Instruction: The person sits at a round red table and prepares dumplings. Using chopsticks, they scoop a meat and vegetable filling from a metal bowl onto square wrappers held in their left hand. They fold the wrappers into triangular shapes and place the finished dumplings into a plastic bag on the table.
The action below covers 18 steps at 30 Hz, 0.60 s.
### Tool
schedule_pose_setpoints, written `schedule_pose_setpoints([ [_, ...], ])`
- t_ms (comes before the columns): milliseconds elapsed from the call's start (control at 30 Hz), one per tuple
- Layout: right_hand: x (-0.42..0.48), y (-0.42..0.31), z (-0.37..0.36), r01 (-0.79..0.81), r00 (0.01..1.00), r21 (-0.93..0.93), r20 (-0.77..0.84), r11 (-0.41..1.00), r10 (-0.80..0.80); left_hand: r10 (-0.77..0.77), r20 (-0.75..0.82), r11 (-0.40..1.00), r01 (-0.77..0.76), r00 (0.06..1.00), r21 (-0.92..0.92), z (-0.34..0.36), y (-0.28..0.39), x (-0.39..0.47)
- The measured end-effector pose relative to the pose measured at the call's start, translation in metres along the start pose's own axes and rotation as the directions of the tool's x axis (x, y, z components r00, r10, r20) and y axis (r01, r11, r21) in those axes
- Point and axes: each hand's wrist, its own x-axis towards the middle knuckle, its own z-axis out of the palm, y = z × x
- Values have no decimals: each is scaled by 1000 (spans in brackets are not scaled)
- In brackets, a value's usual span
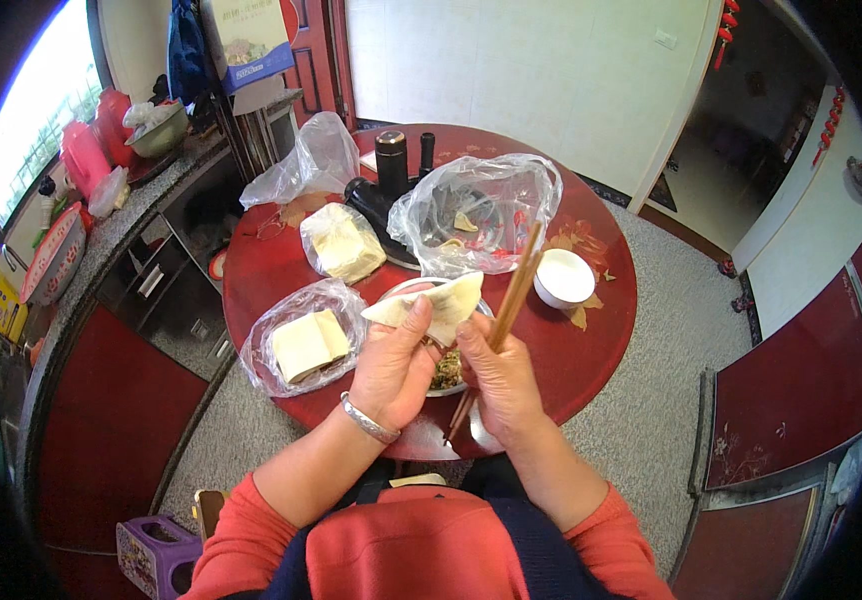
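Note:
A folded dough wrapper (446,304) is held between my left hand (401,360) and my right hand (502,367), above a metal bowl of chopped filling (446,373). My left thumb presses on the wrapper's near side. My right hand also grips wooden chopsticks (515,300), their thin tips pointing down towards me. Both hands hide part of the bowl. Left of it, a stack of square wrappers (309,346) lies on an opened plastic bag. Another wrapper stack (346,244) sits in a bag farther back. To the right stands a white bowl (564,278).
On the round red table (603,337), a large clear plastic bag (476,210) holds a few pieces. Behind are a black flask (392,163), another plastic bag (311,165) and eyeglasses (271,226). A purple stool (159,556) stands on the floor at lower left.

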Motion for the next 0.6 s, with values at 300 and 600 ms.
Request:
schedule_pose_setpoints([
  [300, 8, 20, 11, 96, 988, 267, -143, 959, -59, -69, -48, 996, 66, 996, -66, 3, -15, -9],
  [600, 12, 26, 1, 49, 990, 143, -137, 988, -29, 192, -145, 971, -165, 971, 175, -15, -23, -12],
])
